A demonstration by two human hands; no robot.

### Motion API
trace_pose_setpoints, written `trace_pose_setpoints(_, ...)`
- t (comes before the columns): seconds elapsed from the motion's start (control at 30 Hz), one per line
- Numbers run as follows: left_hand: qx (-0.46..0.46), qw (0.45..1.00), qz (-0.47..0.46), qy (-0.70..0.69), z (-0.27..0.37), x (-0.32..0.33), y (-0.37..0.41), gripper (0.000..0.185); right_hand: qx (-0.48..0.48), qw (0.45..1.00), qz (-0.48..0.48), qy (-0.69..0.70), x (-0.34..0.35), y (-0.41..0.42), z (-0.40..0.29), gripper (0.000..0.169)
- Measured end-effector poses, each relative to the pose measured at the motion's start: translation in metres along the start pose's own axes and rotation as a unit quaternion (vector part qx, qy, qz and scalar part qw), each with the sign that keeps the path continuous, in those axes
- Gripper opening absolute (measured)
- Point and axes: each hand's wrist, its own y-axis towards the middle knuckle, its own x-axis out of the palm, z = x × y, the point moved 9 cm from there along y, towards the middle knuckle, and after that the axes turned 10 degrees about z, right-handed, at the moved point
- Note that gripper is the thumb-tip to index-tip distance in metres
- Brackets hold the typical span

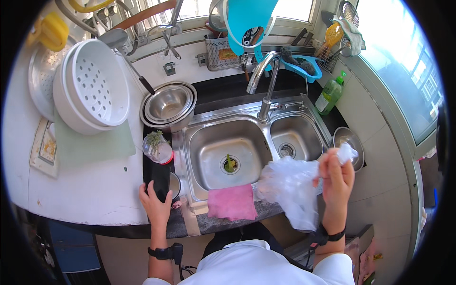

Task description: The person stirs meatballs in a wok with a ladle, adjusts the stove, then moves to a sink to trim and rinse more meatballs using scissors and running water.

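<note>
My right hand (336, 174) is closed on the gathered top of a translucent white plastic bag (292, 188), which hangs over the counter's front edge right of a pink cloth (232, 202). At the left, my left hand (155, 203) has its fingers around the near end of a black flat object (159, 176), perhaps a phone; whether it grips it I cannot tell. A cup or small bowl (175, 185) stands beside that object. Beyond it lies a clear jar with a red rim (156, 148) and dried sprigs.
The double steel sink has a large basin (228, 142) with green scraps at its drain, and a small basin (295, 135). Around it are a chrome faucet (265, 89), nested steel bowls (169, 105), a green soap bottle (329, 94) and a metal bowl (358, 153). White colanders (92, 83) stand left.
</note>
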Motion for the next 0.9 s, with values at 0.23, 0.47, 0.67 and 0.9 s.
trace_pose_setpoints(0.23,-0.223,0.516,-0.442,-0.699,0.233,0.023,0.01,0.08,0.03,0.982,-0.18,0.053,0.072,0.037,0.035,0.015)
trace_pose_setpoints(0.47,-0.245,0.629,-0.389,-0.627,0.273,0.087,0.028,0.031,-0.052,0.985,-0.135,-0.099,0.067,0.05,0.059,0.055)
trace_pose_setpoints(0.67,-0.256,0.478,-0.334,-0.771,0.296,0.087,0.042,0.028,0.111,0.982,-0.109,-0.109,-0.017,0.045,0.152,0.034)
trace_pose_setpoints(0.9,-0.115,0.667,-0.389,-0.625,0.288,0.081,0.042,0.035,0.344,0.864,0.039,0.365,-0.063,0.043,0.144,0.019)
